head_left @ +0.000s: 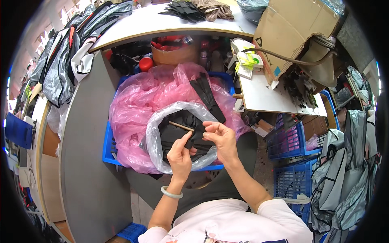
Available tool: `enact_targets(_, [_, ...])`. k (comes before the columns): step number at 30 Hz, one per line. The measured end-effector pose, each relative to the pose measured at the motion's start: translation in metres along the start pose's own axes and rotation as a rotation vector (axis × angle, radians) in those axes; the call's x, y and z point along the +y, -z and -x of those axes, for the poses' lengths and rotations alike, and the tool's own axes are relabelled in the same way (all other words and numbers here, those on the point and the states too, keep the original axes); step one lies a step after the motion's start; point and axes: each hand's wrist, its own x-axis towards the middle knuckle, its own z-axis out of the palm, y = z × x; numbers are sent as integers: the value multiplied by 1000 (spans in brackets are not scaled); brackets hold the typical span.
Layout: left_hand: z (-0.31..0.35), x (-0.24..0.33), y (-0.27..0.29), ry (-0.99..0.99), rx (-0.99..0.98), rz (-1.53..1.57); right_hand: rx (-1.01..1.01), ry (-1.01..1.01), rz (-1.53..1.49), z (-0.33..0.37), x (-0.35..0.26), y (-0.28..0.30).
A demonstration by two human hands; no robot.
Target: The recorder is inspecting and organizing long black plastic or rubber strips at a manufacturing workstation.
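Both hands are over a clear plastic bag (153, 135) with its rim rolled open and black fabric pieces (172, 139) inside. My left hand (179, 159) is closed on a small black fabric piece (197, 135), thumb pointing up. The fingers of my right hand (222, 139) pinch the same piece from its right side. A thin wooden stick (180, 126) runs from the upper left to this piece; whether it goes inside the fabric or is gripped too, I cannot tell. Black fabric strips (207, 96) lie over the pink plastic bag (135, 103) just beyond.
The bags sit in a blue crate (107, 146). A grey panel (91, 158) stands at the left. To the right, a white table (263, 95) carries a cardboard box (293, 34). More blue crates (285, 182) and silver-grey covers (344, 182) lie at the far right.
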Motion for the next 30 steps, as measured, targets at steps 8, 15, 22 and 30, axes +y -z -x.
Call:
enact_targets(8, [5, 5, -5, -119, 63, -275, 162, 386, 615, 6, 12, -10])
enact_targets(15, [7, 10, 1, -169, 42, -248, -22, 70, 90, 4, 9, 8])
enact_targets(22, [-4, 4, 19, -242, -23, -234, -315, -228, -16, 3, 13, 10])
enact_targets(30, [-20, 35, 14, 444, 109, 875, -321, -122, 284, 26, 20, -7])
